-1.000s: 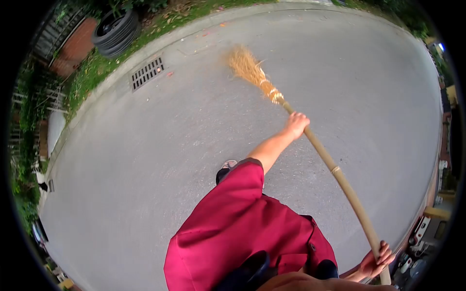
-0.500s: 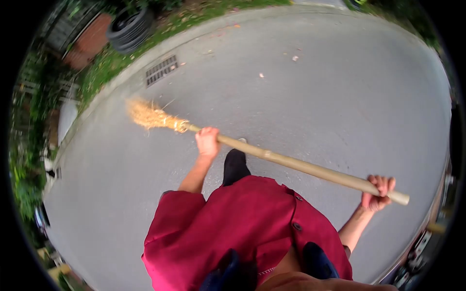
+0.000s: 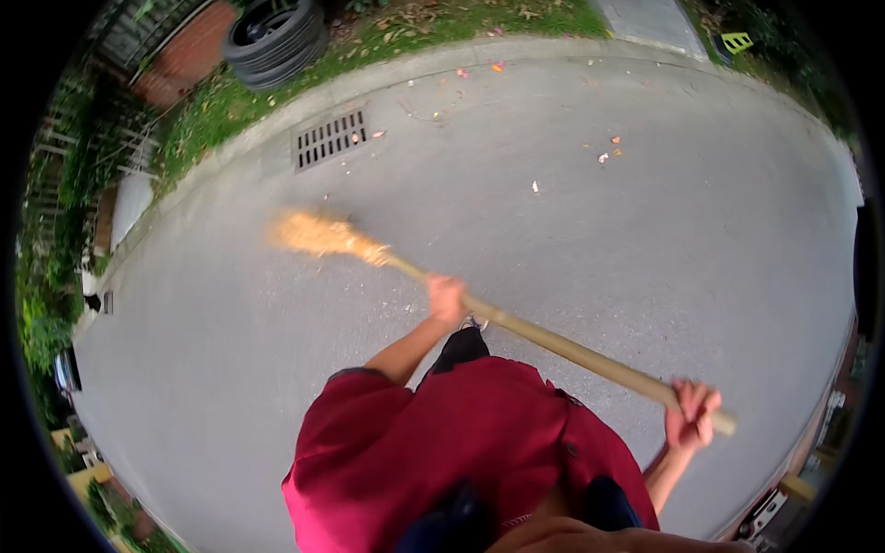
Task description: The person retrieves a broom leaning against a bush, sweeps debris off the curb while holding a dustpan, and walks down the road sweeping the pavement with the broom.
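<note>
A broom (image 3: 576,352) with a long bamboo-like handle slants across my front, its straw head (image 3: 318,234) at the upper left and blurred by motion. My left hand (image 3: 447,300) is closed round the handle a short way from the bristles. Close to the handle's other end, at the lower right, my right hand (image 3: 691,413) grips it with the fingers wrapped over. Whether the straw touches the road (image 3: 230,341) I cannot tell. Beneath the handle, a shoe tip and a dark trouser leg (image 3: 459,350) show below my red shirt.
A slotted drain grate (image 3: 330,140) lies by the curb at the upper left. Stacked tires (image 3: 275,46) stand on the grass behind it. Small scraps or petals, such as a white one (image 3: 535,187), are scattered on the road. A yellow object (image 3: 737,42) sits at the upper right.
Both hands and the broom have shifted lower in view; the left hand and straw head also moved right, the right hand slightly left. The grate, tires and scraps now appear further right.
</note>
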The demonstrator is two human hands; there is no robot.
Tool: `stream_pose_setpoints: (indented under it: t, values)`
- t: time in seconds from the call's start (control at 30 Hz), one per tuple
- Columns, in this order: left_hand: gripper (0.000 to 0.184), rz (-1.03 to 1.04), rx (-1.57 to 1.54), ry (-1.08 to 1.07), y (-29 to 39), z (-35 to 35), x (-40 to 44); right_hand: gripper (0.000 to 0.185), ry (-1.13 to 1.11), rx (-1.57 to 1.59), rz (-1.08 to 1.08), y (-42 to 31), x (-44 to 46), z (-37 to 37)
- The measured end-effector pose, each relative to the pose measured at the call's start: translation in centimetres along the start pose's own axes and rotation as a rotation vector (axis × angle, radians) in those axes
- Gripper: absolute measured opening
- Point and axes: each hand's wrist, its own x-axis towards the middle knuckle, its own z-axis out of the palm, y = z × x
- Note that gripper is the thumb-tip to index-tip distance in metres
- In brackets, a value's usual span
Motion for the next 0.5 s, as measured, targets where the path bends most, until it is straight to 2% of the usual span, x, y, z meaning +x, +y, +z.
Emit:
stream_pose_setpoints:
  t: [0.07, 0.1, 0.17, 0.27, 0.3, 0.37, 0.4, 0.5]
  values:
    - [0.008, 0.191, -0.108, 0.039, 5.9, 3.0, 6.2, 0.034, 0.187, -0.136, -0.142, -3.7, -3.8, 0.9]
    - [0.007, 0.277, -0.305, 0.040, 9.0, 4.3, 9.0, 0.036, 0.292, -0.189, -0.214, -5.1, -5.6, 1.3]
    - [0.010, 0.498, -0.286, -0.124, 15.6, 4.5, 14.6, 0.034, 0.277, -0.298, -0.320, -6.3, -7.3, 3.3]
    - [0.012, 0.716, -0.354, -0.069, 24.2, 8.5, 21.6, 0.035, 0.468, -0.462, -0.485, -6.2, -7.5, 4.6]
    - [0.012, 0.780, -0.363, -0.022, 26.9, 8.7, 23.3, 0.036, 0.413, -0.486, -0.536, -6.7, -7.7, 3.8]
    - [0.012, 0.882, -0.348, -0.138, 32.0, 7.2, 25.5, 0.037, 0.302, -0.534, -0.642, -8.5, -8.6, 0.9]
    - [0.011, 0.938, -0.335, -0.199, 34.4, 6.1, 25.8, 0.037, 0.330, -0.483, -0.715, -10.2, -9.7, 0.2]
    - [0.013, 1.069, -0.254, -0.174, 39.2, 2.1, 24.0, 0.037, 0.338, -0.329, -0.940, -14.8, -9.8, 0.2]
